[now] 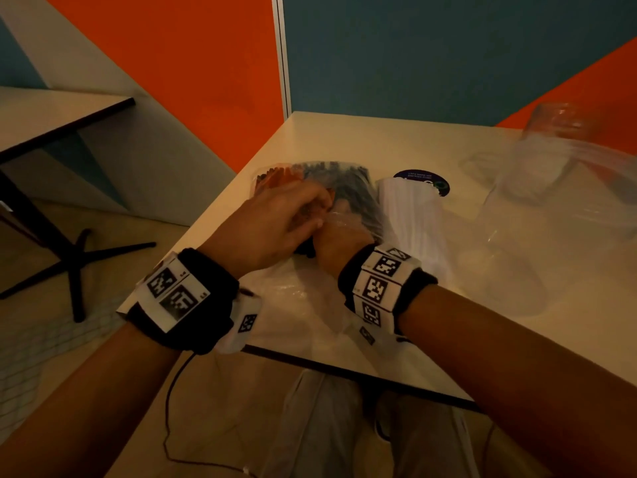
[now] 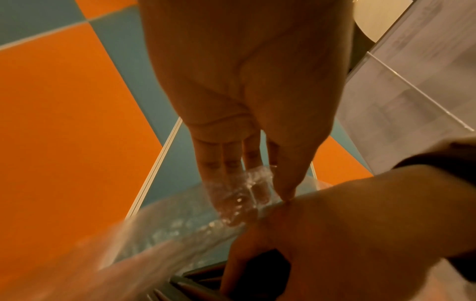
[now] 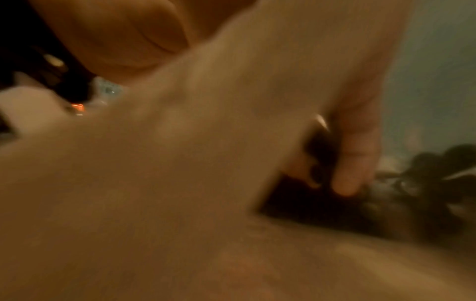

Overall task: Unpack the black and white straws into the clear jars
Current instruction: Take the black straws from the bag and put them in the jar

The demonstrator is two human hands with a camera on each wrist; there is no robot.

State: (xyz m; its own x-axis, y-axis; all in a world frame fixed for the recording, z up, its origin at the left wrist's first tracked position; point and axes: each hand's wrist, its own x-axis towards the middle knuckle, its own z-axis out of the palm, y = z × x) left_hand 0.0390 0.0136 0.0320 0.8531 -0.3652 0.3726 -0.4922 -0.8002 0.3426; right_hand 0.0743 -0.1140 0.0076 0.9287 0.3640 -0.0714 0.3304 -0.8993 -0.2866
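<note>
Black straws in clear wrap — both hands grip it.

Our forearms come in from 7 and 5 o'clock, each wrist wearing a black band with marker tags. Our left hand lies knuckles up over our right hand, fingers and thumb pinching clear film. Our right hand sits beneath at 3 o'clock, its fingers curled round something dark.
</note>
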